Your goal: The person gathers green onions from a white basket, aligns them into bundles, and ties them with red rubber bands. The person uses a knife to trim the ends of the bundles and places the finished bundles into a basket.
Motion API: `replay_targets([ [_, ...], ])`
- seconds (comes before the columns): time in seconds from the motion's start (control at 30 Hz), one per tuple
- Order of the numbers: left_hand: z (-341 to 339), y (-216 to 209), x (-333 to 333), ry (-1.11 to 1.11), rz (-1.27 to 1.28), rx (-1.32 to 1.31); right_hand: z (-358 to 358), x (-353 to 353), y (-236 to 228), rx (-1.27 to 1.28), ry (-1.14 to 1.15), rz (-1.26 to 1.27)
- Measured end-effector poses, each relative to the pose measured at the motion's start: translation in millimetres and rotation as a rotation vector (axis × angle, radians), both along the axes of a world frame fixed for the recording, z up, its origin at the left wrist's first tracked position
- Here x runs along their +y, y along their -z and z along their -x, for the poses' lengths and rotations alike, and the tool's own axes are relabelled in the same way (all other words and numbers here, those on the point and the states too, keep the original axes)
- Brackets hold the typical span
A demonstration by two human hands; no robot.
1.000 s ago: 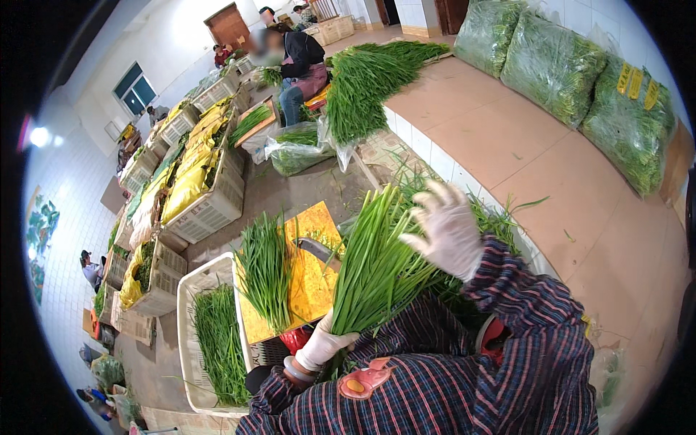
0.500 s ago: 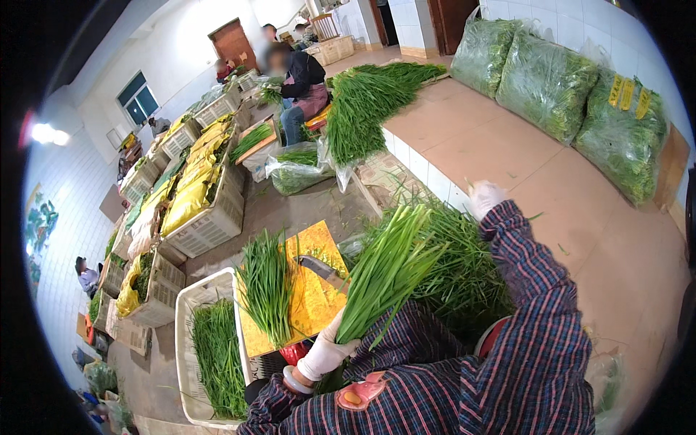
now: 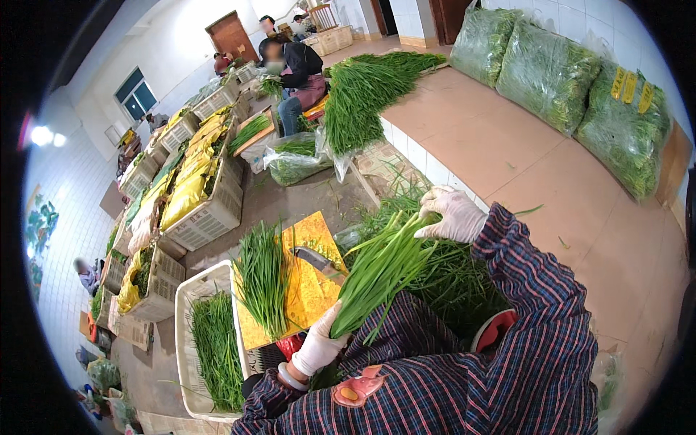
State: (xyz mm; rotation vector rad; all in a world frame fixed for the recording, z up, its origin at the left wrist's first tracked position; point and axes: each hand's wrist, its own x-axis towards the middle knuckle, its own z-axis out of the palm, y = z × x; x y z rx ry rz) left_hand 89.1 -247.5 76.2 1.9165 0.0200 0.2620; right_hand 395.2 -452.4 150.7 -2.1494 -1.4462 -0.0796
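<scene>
My left hand (image 3: 319, 346), in a white glove, is closed round the lower end of a loose bunch of garlic chives (image 3: 380, 279), which slants up to the right. By the bunch's upper end is my gloved right hand (image 3: 455, 215), its thumb and bent fingers apart, with leaf ends close to the gap. A knife (image 3: 313, 257) lies on a yellow cutting board (image 3: 301, 304), its handle end partly behind the held bunch. On the board's left side rests another bunch of chives (image 3: 262, 279). A large heap of chives (image 3: 457, 279) sits beneath my right arm.
A white crate (image 3: 183, 348) with chives stands left of the board. Bagged greens (image 3: 547, 76) line the tiled ledge (image 3: 500, 145) at the right. Ahead, a person (image 3: 301, 76) sits beside a tall chive pile (image 3: 362, 98). Crates under yellow covers (image 3: 192, 181) fill the left.
My right hand has come in from the right side to the upper end of the held bunch, its fingers now spread. My left hand keeps its hold, shifting slightly.
</scene>
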Motion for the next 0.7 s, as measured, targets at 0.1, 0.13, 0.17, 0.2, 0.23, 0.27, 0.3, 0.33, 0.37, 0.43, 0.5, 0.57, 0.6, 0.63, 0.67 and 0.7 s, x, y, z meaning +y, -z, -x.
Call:
replay_targets([
  [0.1,-3,-4,-1,-0.001,0.012,0.019,-11,-3,23,0.371,-0.041,-0.078],
  [0.13,-5,-1,0,0.005,-0.010,0.004,-9,-5,28,0.543,-0.017,-0.087],
  [0.17,-4,6,2,-0.001,-0.031,-0.009,-5,-5,33,0.719,-0.002,-0.093],
  [0.2,-3,9,3,-0.005,-0.051,-0.021,-3,-6,37,0.810,-0.018,-0.109],
  [0.23,-3,10,3,-0.003,-0.068,-0.015,-1,-8,41,0.900,-0.031,-0.125],
  [0.27,-2,9,4,-0.008,-0.089,-0.004,2,-6,47,0.995,-0.054,-0.141],
  [0.3,-1,7,5,-0.013,-0.110,0.007,5,-7,51,0.920,-0.108,-0.144],
  [0.33,-1,3,6,-0.015,-0.202,-0.026,9,-6,53,0.660,-0.132,-0.193],
  [0.37,-1,-3,7,-0.020,-0.294,-0.062,14,-5,50,0.396,-0.157,-0.239],
  [0.43,-8,-18,8,-0.034,-0.446,-0.042,21,-6,41,-0.163,-0.150,-0.305],
  [0.5,-11,-29,8,-0.088,-0.553,0.019,23,-6,43,-0.144,0.031,-0.311],
  [0.57,-9,-36,11,-0.140,-0.702,0.043,21,-7,43,-0.176,0.153,-0.324],
  [0.6,-9,-36,15,-0.142,-0.760,0.054,9,-11,57,-0.113,0.230,-0.331],
  [0.63,-9,-36,18,-0.145,-0.818,0.066,-2,-20,72,0.348,0.154,-0.580],
  [0.67,-5,-38,20,-0.152,-0.879,0.084,-12,-29,88,0.822,0.062,-0.815],
  [0.7,-5,-33,25,-0.142,-0.929,0.066,-28,-42,106,0.994,0.154,-1.037],
])
